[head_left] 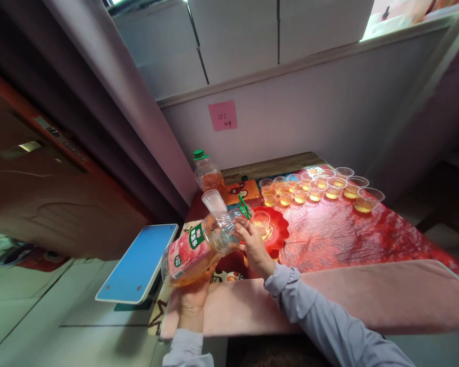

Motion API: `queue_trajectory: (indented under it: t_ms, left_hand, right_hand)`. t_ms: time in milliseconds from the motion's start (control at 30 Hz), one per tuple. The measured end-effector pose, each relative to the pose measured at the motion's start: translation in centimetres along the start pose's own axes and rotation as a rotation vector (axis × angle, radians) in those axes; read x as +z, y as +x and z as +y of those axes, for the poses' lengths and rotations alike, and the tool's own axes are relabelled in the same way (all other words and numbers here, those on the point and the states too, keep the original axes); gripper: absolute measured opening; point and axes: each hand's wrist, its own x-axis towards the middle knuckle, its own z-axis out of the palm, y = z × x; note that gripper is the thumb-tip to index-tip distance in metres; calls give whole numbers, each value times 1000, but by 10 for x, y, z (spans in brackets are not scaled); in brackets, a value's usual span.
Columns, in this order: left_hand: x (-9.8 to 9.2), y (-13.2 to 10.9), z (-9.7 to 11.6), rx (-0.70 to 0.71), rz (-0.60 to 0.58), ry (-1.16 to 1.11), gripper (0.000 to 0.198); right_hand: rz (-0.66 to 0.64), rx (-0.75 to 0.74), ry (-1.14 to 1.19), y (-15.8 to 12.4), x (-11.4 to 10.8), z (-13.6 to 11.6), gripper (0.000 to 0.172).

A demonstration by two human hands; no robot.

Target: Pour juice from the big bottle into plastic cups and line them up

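A large clear bottle (189,252) with a pink and green label and amber drink in it lies tilted in my hands, its neck toward the right. Beneath its base end is my left hand (195,293), supporting it; the fingers are mostly behind the bottle. My right hand (252,244) grips the neck end. A green handle loop (245,206) shows by the mouth. Just right of it, a clear plastic cup (260,221) sits on a red scalloped plate (280,229); the cup's contents are hard to make out.
Several cups (317,189) with yellow drink stand in rows at the back right. A second bottle (210,176) with a green cap and stacked empty cups (214,200) are behind. A blue stool (139,265) is left of the table, a pink cloth (382,290) along its front.
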Motion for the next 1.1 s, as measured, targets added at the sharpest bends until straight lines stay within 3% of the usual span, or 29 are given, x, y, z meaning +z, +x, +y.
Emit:
queue_trajectory:
  t_ms: [333, 567, 800, 933, 1100]
  left_hand:
    - [-5, 1, 0, -76, 3, -204, 57]
    - [-11, -1, -8, -28, -2, -218, 49]
    - [-5, -4, 0, -38, -73, -189, 64]
    - [-5, -3, 2, -64, -94, -197, 63]
    - [-2, -7, -4, 47, -70, -187, 82]
  right_hand:
    - [-130, -8, -81, 18, -27, 7, 75]
    - [-102, 17, -33, 21, -33, 13, 77]
    - [-87, 30, 19, 20, -34, 12, 71]
    - [-85, 51, 50, 19, -34, 14, 76]
    - [-84, 77, 74, 20, -38, 16, 76]
